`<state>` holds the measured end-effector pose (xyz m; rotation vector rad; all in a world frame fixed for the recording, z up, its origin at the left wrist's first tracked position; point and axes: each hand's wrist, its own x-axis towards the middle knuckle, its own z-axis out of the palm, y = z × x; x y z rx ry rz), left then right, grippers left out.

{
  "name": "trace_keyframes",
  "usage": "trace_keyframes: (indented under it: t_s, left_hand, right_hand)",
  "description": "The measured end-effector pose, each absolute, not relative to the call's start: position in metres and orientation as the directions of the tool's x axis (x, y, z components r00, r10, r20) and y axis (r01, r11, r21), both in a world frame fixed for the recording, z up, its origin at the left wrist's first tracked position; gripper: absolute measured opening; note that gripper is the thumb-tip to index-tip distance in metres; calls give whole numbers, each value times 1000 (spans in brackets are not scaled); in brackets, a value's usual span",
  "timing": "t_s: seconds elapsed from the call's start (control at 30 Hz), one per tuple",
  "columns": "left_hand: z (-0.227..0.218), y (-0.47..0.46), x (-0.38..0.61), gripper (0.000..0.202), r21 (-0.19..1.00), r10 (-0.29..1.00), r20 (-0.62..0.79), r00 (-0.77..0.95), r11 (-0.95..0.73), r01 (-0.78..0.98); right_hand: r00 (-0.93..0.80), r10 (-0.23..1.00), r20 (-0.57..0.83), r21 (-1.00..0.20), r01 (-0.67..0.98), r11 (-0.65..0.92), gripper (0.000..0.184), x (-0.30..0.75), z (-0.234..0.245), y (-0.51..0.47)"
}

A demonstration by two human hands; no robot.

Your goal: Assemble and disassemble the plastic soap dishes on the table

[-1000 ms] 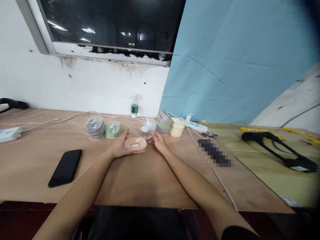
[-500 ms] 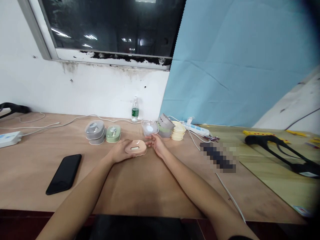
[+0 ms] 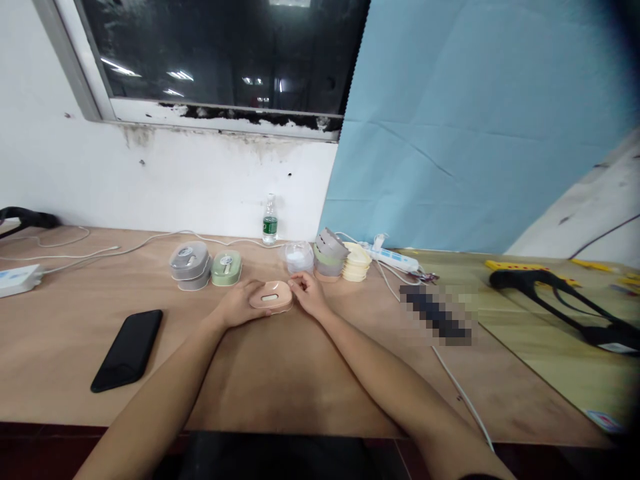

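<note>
A peach oval soap box (image 3: 278,293) with a slot in its middle rests on the table in front of me. My left hand (image 3: 241,305) is wrapped round its left side, thumb along the near edge. At its right end is my right hand (image 3: 309,293), fingers curled together and the tips against the rim. Just behind that hand lie clear plastic lids (image 3: 299,255). Beside them stand stacked grey and green tray parts (image 3: 331,252) and a pile of cream-yellow parts (image 3: 356,261). Left of my hands sit a lidded green soap box (image 3: 227,269) and stacked grey soap boxes (image 3: 191,265).
A black phone (image 3: 127,350) lies at left on the wooden table (image 3: 295,387). Against the wall stands a water bottle (image 3: 270,220). A power strip (image 3: 395,259) with white cables is at the back right, black straps (image 3: 560,310) farther right. A dark item is pixelated.
My right hand has moved from beside the clear lids to the soap box's right end, its spread fingers now curled. The clear lids sit slightly differently. My left hand keeps its hold.
</note>
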<state>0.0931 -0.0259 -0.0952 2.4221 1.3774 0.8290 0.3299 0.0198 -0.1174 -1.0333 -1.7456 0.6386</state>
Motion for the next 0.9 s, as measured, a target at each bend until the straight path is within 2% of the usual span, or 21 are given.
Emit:
trace_keyframes:
  t_s: [0.17,0.27,0.33,0.57,0.9]
  left_hand:
    - [-95,-26,93,78,462,853,346,392,-518,720]
    - [-97,-25,93,77,457,852,346,392,-518,723]
    - [-98,-24,93,77,454,852,345,394,-519,724]
    - [-99,-23,92,77,448,855,340,392,-514,732]
    - [-99,-24,92,75,446,854,347,387,-513,733]
  right_hand:
    - [-189,747,637,-544,576,610,23,330,-106,17]
    - [-240,646,725,-393,625,674,27,325,-96,23]
    - [-260,626,735,-345,650,677,33,321,-95,31]
    - [-245,663,708,-329,716,616,43,330,-112,45]
    - [-143,677,721,-374,743,555,39,334,-111,39]
